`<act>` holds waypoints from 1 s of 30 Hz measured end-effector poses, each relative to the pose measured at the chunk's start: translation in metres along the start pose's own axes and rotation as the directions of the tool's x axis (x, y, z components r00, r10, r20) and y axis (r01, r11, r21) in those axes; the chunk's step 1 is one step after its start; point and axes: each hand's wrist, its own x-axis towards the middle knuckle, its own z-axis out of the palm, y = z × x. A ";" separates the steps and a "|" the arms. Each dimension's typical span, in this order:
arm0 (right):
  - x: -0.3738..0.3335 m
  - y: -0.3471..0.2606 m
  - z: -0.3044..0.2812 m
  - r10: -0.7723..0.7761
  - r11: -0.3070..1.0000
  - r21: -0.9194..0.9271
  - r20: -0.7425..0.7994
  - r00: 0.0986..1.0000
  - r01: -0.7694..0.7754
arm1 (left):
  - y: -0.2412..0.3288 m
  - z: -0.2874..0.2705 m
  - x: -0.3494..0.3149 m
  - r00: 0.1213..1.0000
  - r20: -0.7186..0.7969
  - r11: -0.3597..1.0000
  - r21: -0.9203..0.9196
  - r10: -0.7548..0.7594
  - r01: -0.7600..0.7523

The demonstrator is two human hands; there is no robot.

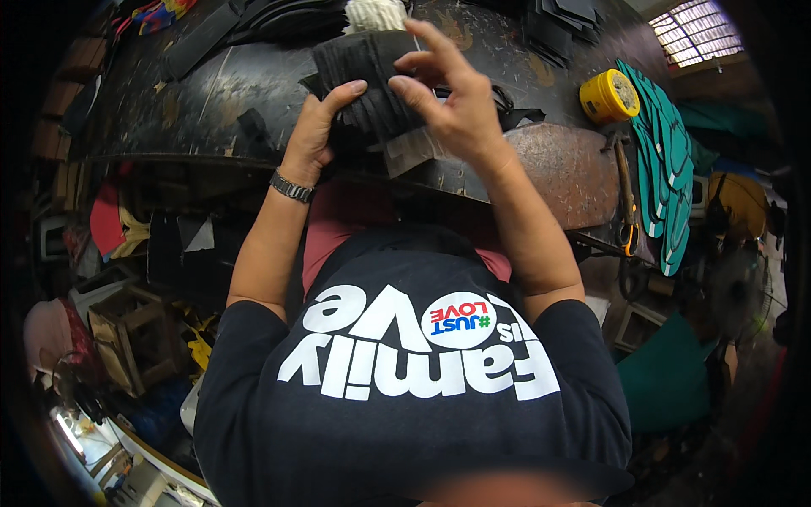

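Observation:
My left hand [321, 127] holds a thick stack of black fabric-like strips [359, 72] above the table's near edge, its thumb pressed on top of the stack. The fingers under the stack are hidden. Close to the stack's right side is my right hand [460, 97], thumb and fingers curved and spread apart. I make out nothing held in it. A greyish, thin flat piece [414, 150] hangs at the lower right of the stack. Just beyond the stack sits a bundle of white cord or yarn [376, 13].
More black pieces [279, 21] lie at the far left of the dark worktable [203, 97], others [562, 25] at the far right. To the right are a yellow tub [608, 95], a hammer [621, 169], scissors with orange handles [627, 237] and green cut pieces [663, 160]. A worn brown board [562, 173] adjoins.

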 end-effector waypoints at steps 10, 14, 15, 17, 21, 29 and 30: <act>-0.006 -0.005 0.005 -0.121 0.680 0.733 0.162 0.979 -0.037 | -0.021 -0.043 -0.011 0.995 0.068 0.927 -0.374 0.068 -0.038; 0.005 0.044 -0.028 0.043 0.928 0.372 -0.196 0.980 0.034 | -0.030 -0.062 -0.008 0.978 0.169 0.867 -0.498 0.124 -0.024; 0.004 0.058 -0.031 0.048 0.997 0.064 -0.174 0.983 -0.037 | -0.034 -0.067 -0.008 0.958 0.231 0.842 -0.540 0.169 -0.018; -0.002 0.081 -0.036 0.143 0.809 -0.550 -0.161 0.976 -0.209 | -0.045 -0.077 -0.010 0.980 0.128 0.879 -0.471 0.149 -0.072; -0.014 0.097 -0.045 0.123 0.788 -0.600 -0.070 0.990 -0.141 | -0.055 -0.102 -0.009 0.987 0.055 0.886 -0.449 0.154 -0.113; -0.001 0.069 -0.078 0.409 0.912 0.029 -0.074 0.909 -0.408 | -0.062 -0.112 -0.009 0.984 0.105 0.860 -0.506 0.142 -0.070; 0.000 0.065 -0.079 0.405 0.906 -0.107 -0.052 0.913 -0.409 | -0.063 -0.108 -0.010 0.983 0.120 0.857 -0.512 0.138 -0.057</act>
